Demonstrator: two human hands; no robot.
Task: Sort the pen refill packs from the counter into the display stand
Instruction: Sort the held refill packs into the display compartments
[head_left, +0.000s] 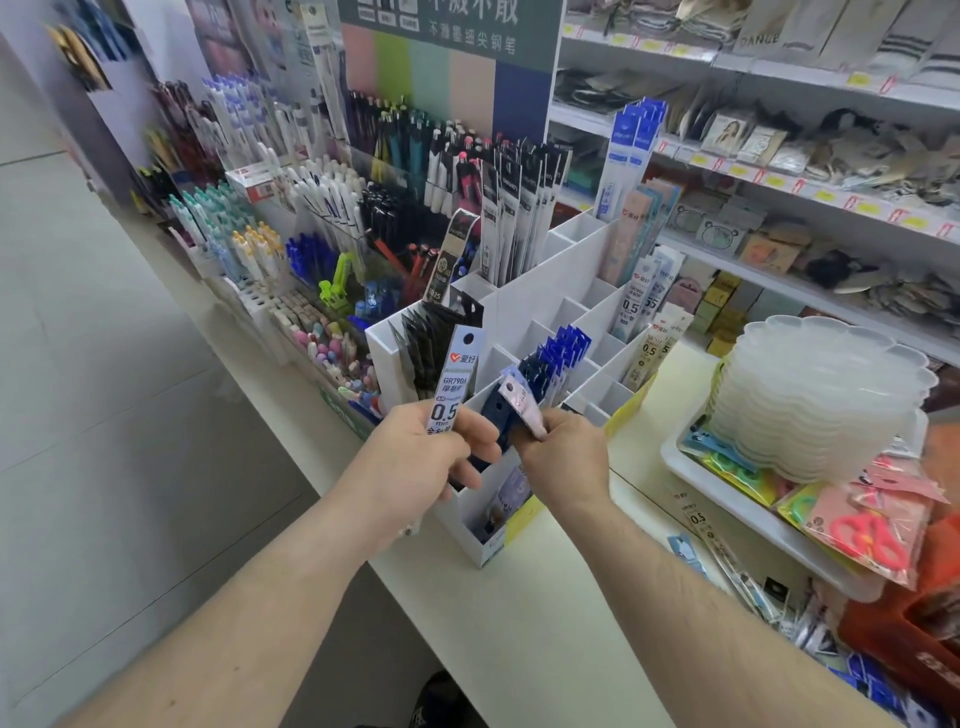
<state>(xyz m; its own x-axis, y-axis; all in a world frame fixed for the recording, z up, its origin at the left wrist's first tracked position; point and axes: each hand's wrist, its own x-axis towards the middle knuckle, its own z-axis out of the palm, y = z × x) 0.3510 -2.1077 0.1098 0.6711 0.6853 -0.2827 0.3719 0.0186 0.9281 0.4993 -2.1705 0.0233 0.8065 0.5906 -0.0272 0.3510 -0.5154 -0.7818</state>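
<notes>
Here, left hand (421, 457) fingers curled round grey pack (453, 384) — right hand (563, 457) pinching pink pack (522, 402)

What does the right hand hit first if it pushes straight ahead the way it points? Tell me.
Probably the dark blue refill packs standing in the white display stand; the right hand, pinching a pinkish pack, points up toward them. Depth is uncertain.
</notes>
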